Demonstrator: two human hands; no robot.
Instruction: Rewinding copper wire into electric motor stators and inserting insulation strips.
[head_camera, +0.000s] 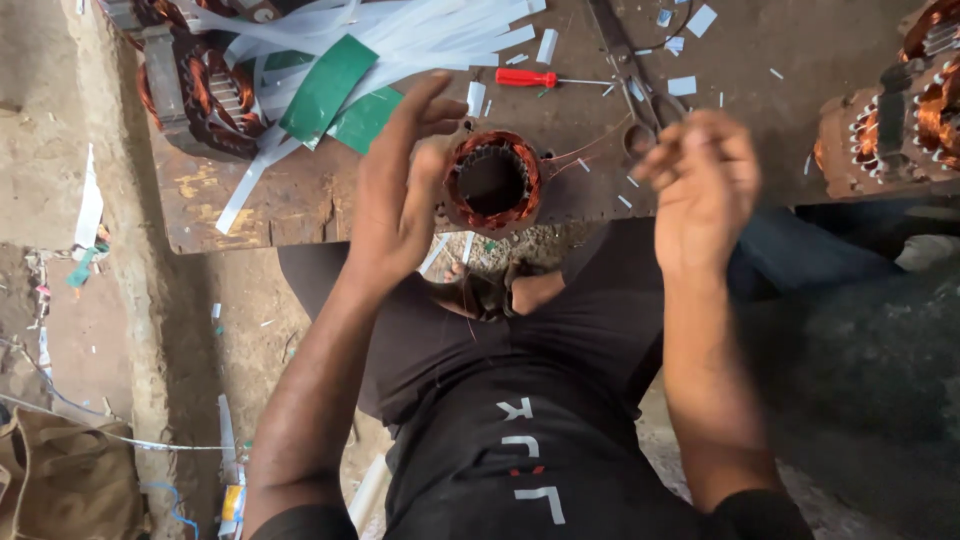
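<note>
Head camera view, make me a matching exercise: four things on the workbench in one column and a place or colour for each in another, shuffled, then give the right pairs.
Things:
1. stator with copper windings
2. screwdriver
3. green sheet pieces
4. scissors

Descriptions:
A. metal, lying near the right hand
B. red handle, beyond the stator
C. at the bench's near edge, beside the left hand
D. among white strips, at the far left of the bench

Pairs: 1-C, 2-B, 3-D, 4-A
</note>
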